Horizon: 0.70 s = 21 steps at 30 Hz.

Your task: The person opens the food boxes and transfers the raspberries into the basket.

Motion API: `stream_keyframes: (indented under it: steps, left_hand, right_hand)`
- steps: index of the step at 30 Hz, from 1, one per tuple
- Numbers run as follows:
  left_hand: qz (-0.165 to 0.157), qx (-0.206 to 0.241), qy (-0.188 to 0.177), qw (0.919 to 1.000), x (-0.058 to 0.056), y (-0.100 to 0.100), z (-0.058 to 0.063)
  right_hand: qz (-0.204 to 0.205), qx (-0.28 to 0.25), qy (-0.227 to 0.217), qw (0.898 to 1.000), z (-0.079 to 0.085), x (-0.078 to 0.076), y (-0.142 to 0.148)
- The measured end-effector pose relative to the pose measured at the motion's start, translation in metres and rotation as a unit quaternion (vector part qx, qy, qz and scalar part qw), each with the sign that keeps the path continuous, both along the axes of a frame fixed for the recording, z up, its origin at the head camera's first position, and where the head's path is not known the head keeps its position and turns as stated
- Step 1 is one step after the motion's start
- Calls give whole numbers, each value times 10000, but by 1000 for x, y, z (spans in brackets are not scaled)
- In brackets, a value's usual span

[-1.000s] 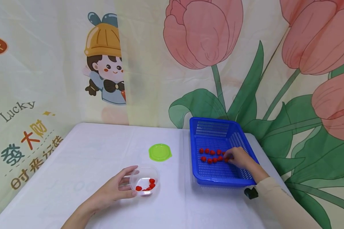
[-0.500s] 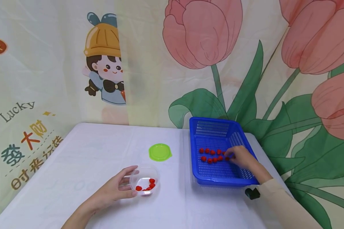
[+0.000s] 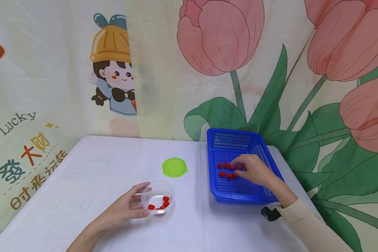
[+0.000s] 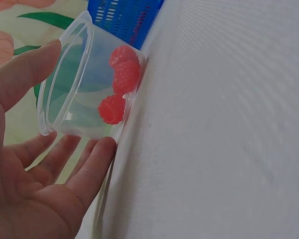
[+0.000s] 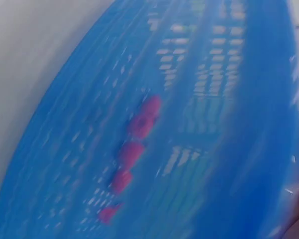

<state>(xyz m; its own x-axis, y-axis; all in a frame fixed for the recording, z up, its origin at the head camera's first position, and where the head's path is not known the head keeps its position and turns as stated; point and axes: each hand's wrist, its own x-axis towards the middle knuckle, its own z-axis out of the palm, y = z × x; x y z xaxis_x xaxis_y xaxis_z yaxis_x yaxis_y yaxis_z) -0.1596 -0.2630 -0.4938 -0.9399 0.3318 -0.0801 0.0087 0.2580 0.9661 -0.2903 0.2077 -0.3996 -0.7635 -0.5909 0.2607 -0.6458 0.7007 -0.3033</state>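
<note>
My left hand (image 3: 127,206) holds a small clear plastic cup (image 4: 89,117), thumb near its rim and fingers around the far side. Several red raspberries (image 4: 125,75) lie in the bottom of the cup, which stands on the white table. Over the blue basket (image 3: 244,200), my right hand (image 3: 255,169) has thumb and index finger brought close, seemingly pinching a raspberry, though the tips partly blend with berries behind. Rows of raspberries (image 3: 222,174) lie on the basket floor; the hand covers their right part. The right wrist view is blurred and shows one row of raspberries (image 5: 132,154).
A green lid (image 3: 174,167) lies flat on the white table (image 3: 113,168), between cup and basket. The basket's raised walls surround the berries, near the table's right edge. Behind the table hangs a printed curtain (image 3: 157,70).
My right hand has risen from the right end of the front berry row and moved left, over the rows. My left hand and the cup have stayed in place.
</note>
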Motion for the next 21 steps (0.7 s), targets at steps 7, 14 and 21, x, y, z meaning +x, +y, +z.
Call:
stream_keyframes:
  steps: [7, 14, 21]
  left_hand:
    - [15, 30, -56, 10000, 0, 0, 1]
    - [-9, 21, 18, 10000, 0, 0, 1]
    - [20, -19, 50, 10000, -1, 1, 1]
  right_hand:
    - [459, -244, -160, 9985, 17, 22, -46]
    - [927, -396, -329, 9944, 22, 35, -87]
    - [1167, -546, -599, 9899, 23, 40, -119]
